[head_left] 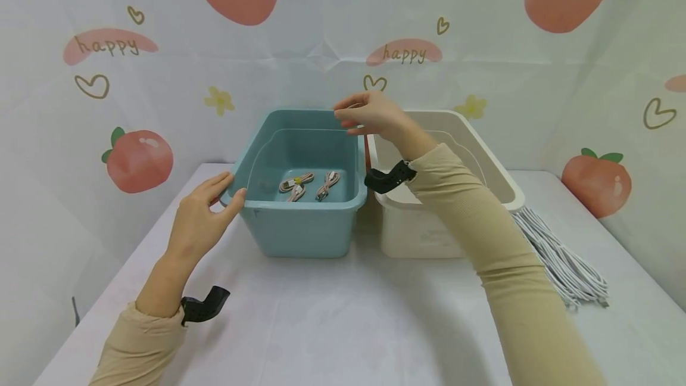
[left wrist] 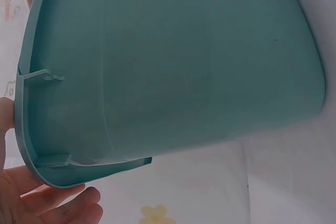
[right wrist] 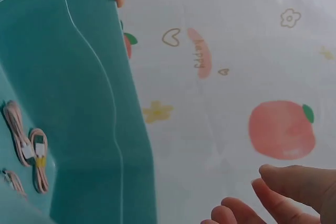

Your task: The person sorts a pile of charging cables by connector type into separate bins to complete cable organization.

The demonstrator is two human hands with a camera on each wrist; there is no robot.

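A white-covered table [head_left: 343,326] stands before a pale backdrop [head_left: 321,58] printed with peaches, hearts, flowers and "happy".

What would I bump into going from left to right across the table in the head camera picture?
Left hand → teal plastic bin holding coiled pink cables → cream plastic bin → bundle of white cords.

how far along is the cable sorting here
Three coiled pink cables already lie in the teal plastic bin. Right now the left hand touches its near left rim and the right hand hovers over its far rim, holding nothing visible. A bundle of white cables still lies on the table beside the cream bin.
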